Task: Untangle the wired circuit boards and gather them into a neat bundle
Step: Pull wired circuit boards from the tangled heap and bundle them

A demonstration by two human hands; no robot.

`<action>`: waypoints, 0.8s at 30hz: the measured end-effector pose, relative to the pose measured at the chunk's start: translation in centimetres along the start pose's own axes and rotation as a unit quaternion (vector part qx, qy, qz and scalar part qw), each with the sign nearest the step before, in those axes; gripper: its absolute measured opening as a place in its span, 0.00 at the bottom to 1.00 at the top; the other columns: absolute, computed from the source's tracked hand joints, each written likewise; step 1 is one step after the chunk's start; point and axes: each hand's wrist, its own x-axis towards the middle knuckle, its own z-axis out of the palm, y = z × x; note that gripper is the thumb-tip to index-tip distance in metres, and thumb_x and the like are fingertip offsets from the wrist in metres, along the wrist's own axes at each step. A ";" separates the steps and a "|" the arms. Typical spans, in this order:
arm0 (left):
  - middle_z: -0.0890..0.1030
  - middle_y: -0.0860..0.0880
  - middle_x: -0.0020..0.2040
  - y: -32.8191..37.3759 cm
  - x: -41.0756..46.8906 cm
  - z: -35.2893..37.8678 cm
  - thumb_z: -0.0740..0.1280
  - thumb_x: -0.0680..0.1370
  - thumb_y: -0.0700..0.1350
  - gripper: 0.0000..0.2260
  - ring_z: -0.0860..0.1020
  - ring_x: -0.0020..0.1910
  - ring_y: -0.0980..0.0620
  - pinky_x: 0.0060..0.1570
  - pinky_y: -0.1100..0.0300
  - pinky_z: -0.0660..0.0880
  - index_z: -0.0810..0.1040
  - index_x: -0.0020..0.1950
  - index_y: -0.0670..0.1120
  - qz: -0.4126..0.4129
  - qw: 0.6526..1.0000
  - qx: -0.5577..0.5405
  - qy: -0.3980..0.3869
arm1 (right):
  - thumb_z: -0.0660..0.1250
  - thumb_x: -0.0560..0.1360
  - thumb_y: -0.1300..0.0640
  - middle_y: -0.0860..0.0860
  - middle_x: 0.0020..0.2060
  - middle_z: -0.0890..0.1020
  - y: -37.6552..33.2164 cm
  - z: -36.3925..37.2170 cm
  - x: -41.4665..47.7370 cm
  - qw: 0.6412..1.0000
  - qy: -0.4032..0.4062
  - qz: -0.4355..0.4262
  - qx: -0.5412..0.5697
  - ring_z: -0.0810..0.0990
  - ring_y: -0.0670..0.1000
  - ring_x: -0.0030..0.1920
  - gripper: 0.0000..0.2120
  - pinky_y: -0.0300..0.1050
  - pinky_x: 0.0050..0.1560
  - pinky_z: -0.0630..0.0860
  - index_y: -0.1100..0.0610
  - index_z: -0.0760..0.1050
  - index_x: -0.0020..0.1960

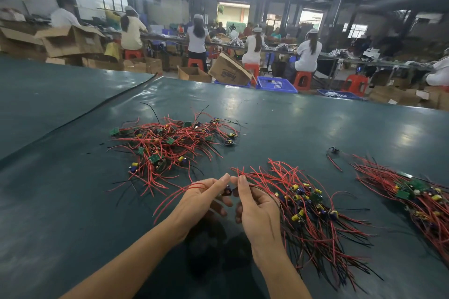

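Across the green table (73,201), the tangled pile (170,143) is lying centre-left and the sorted bundle (313,209) lower right, while left hand (201,198) and right hand (255,206) — both pinching red leads — are holding one small board (227,192) at centre, best drawn free slowly, wires kept parallel.

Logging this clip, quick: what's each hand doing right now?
Left hand: pinching red wires of one board.
Right hand: gripping the gathered bundle.
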 end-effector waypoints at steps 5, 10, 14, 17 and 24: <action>0.84 0.44 0.35 -0.3 -0.1 0.1 0.66 0.71 0.67 0.24 0.80 0.31 0.52 0.34 0.66 0.74 0.84 0.36 0.46 0.014 0.999 0.035 -0.038 | 0.67 0.77 0.49 0.50 0.36 0.86 -0.2 0.0 -0.2 0.999 0.024 -0.009 -0.031 0.86 0.51 0.43 0.13 0.52 0.50 0.83 0.50 0.86 0.38; 0.81 0.46 0.30 -0.6 -0.1 0.5 0.66 0.71 0.63 0.21 0.77 0.29 0.53 0.32 0.66 0.72 0.81 0.31 0.46 0.037 0.998 0.047 -0.027 | 0.67 0.78 0.50 0.57 0.32 0.84 -0.2 0.0 -0.5 0.998 0.039 -0.012 -0.054 0.83 0.59 0.38 0.16 0.55 0.43 0.81 0.55 0.85 0.35; 0.80 0.48 0.28 -0.7 -0.1 0.7 0.68 0.71 0.59 0.20 0.77 0.27 0.55 0.32 0.67 0.71 0.81 0.29 0.45 0.057 0.996 0.064 -0.030 | 0.66 0.79 0.51 0.61 0.27 0.74 0.0 -0.2 -0.3 0.996 0.048 -0.015 -0.079 0.71 0.53 0.30 0.22 0.44 0.32 0.71 0.69 0.79 0.37; 0.79 0.48 0.26 -0.8 0.0 0.8 0.73 0.71 0.56 0.17 0.76 0.26 0.54 0.31 0.66 0.71 0.81 0.27 0.46 0.068 0.996 0.053 -0.022 | 0.67 0.79 0.52 0.51 0.27 0.81 0.0 -0.5 0.1 0.997 0.066 0.006 -0.047 0.79 0.50 0.33 0.18 0.41 0.39 0.76 0.60 0.84 0.35; 0.76 0.45 0.25 0.6 -0.1 0.2 0.71 0.65 0.57 0.17 0.75 0.25 0.50 0.32 0.63 0.72 0.77 0.25 0.45 0.109 0.993 0.034 -0.014 | 0.68 0.79 0.54 0.43 0.24 0.74 -1.2 -2.6 1.7 0.986 0.151 0.031 0.059 0.65 0.42 0.22 0.16 0.36 0.22 0.64 0.51 0.86 0.35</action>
